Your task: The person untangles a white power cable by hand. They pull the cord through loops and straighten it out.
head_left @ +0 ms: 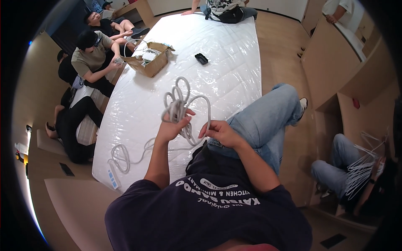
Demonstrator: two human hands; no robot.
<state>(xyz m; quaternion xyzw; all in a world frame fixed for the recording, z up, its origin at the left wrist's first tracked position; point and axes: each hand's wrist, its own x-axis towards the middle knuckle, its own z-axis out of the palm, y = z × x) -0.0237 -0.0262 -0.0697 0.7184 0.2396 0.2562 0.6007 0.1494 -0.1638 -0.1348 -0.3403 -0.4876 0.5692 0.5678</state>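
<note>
My left hand [171,127] is closed round a bundle of looped grey cable [179,109], whose loops stick up above the fingers. To the right of it, my right hand [222,133] pinches a single strand that arcs over from the bundle. From below the bundle, the cable trails left over the plastic-wrapped mattress [226,81] and ends in loose loops beside a white power strip [113,179] with blue patches. Whether the cable joins the strip is hard to make out.
A brown cardboard box [151,67] with cables inside stands on the mattress, left of a small black tray-like object [201,58]. Several people sit along the left side, and one [226,9] at the far end. At right, another person holds many white cables [363,169] near wooden shelving.
</note>
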